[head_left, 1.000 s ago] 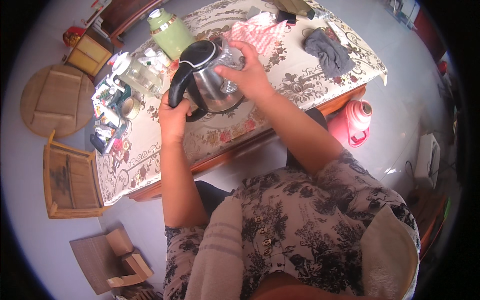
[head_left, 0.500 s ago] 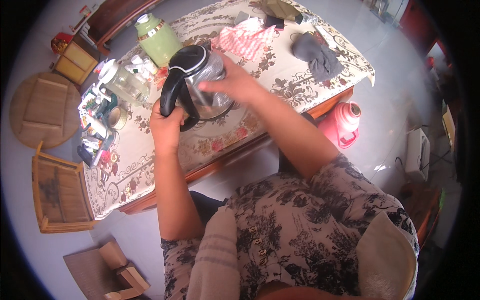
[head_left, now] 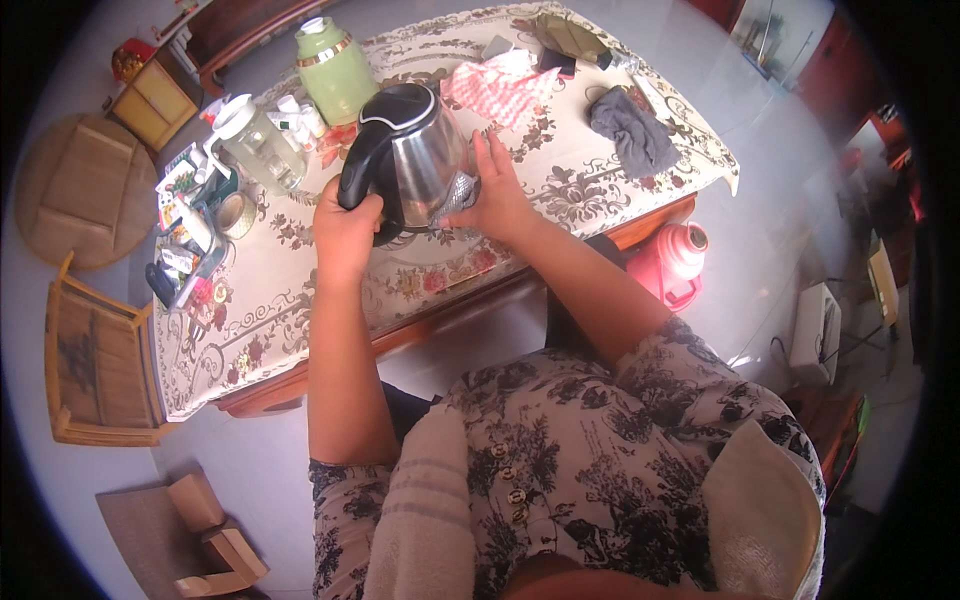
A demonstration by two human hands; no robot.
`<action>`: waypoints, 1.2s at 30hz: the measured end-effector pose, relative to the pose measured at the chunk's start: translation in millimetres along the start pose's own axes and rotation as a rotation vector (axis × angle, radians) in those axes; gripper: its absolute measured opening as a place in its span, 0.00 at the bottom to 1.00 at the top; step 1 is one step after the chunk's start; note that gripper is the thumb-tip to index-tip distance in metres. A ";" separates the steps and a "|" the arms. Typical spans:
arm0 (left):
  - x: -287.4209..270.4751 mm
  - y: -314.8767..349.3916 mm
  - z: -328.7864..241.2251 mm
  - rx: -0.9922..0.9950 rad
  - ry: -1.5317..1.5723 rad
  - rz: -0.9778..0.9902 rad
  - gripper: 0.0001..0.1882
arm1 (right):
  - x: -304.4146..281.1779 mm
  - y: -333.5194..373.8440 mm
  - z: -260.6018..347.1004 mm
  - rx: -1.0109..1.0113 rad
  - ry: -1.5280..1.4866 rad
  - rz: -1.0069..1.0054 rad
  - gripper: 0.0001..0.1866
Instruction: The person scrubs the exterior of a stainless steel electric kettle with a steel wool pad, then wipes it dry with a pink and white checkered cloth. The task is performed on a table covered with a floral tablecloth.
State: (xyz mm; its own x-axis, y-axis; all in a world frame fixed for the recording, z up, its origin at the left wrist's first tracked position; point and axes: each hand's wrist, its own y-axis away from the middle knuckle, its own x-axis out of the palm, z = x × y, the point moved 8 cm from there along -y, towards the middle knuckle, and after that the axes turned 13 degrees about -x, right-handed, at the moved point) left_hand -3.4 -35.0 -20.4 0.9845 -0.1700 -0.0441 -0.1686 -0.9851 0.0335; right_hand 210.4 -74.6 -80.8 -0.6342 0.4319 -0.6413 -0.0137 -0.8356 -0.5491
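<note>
Over the near edge of the table, an electric kettle (head_left: 420, 160) with a steel body and black lid is held up, slightly tilted. My left hand (head_left: 345, 235) is closed around its black handle, on the left side. At the kettle's lower right side is my right hand (head_left: 503, 203), fingers pointing up and thumb bent in. Between that hand and the steel wall sits a crumpled silvery-grey cloth (head_left: 457, 200), pressed to the metal. Part of the cloth is hidden by the palm and thumb.
A patterned cloth covers the table (head_left: 560, 200). Left of the kettle stand a green vacuum flask (head_left: 340, 80), a clear pitcher (head_left: 262, 155) and small clutter. A pink checked cloth (head_left: 500, 90) and a grey cloth (head_left: 635, 135) lie beyond. On the floor at right stands a pink flask (head_left: 668, 262).
My right hand has slid with the silvery cloth from the kettle's upper side down to its lower right side. The left hand keeps its hold on the handle.
</note>
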 end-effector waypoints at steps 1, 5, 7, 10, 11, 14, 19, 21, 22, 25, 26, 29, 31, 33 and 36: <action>1.7 -1.0 -0.8 -0.003 -0.003 0.007 0.06 | -1.5 -4.9 -2.4 0.005 -0.058 -0.013 0.76; 1.3 -4.6 1.0 0.018 -0.003 0.000 0.06 | -5.3 -51.6 20.7 0.044 -0.383 -0.207 0.77; -0.9 -4.3 3.6 0.017 -0.007 0.007 0.07 | -25.2 -76.0 45.4 0.076 -0.483 -0.285 0.77; 0.8 -1.2 2.1 -0.003 -0.008 -0.002 0.06 | -24.1 -78.8 43.8 0.047 -0.493 -0.309 0.75; 1.0 -0.8 2.9 -0.005 -0.008 -0.001 0.06 | -19.7 -70.2 41.0 0.017 -0.382 -0.289 0.75; -0.4 -0.4 4.7 -0.001 -0.006 -0.008 0.06 | -10.6 -28.0 47.2 0.003 -0.108 -0.215 0.77; 2.3 -3.5 4.5 0.009 -0.043 0.017 0.04 | -5.0 6.3 31.0 0.030 0.074 -0.118 0.72; 3.5 -4.4 0.5 0.019 -0.057 0.066 0.05 | -5.4 11.9 10.2 -0.031 0.068 -0.145 0.66; 0.2 -5.4 0.9 0.004 -0.030 0.067 0.06 | -1.9 9.1 1.0 0.020 0.121 0.022 0.60; -7.8 -23.4 1.8 0.003 -0.043 0.184 0.12 | -22.0 5.1 -43.0 -0.179 0.042 0.067 0.41; -21.4 -29.8 3.3 -0.017 -0.120 0.151 0.13 | -37.2 3.8 -58.8 -0.042 -0.006 -0.021 0.40; -41.2 -39.9 -10.7 0.074 -0.337 0.089 0.19 | -75.4 8.8 -92.6 0.315 -0.130 -0.246 0.37; -36.2 -27.6 -34.6 0.324 -0.504 0.084 0.24 | -81.4 18.2 -106.8 0.495 -0.212 -0.344 0.36; -20.1 -13.3 -51.3 0.170 -0.462 0.101 0.34 | -58.1 15.3 -118.0 0.466 -0.615 -0.396 0.33; -30.6 -30.8 -58.0 0.192 -0.407 0.034 0.35 | -25.8 2.1 -66.0 0.525 -0.935 -0.308 0.24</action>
State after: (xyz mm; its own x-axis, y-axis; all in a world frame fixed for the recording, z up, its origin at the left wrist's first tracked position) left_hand -25.5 1.9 37.8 0.8852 -0.1609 -0.4364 -0.2447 -0.9590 -0.1428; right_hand 277.7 -65.1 -100.8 -0.8767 0.4046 0.2601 -0.4556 -0.8719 -0.1793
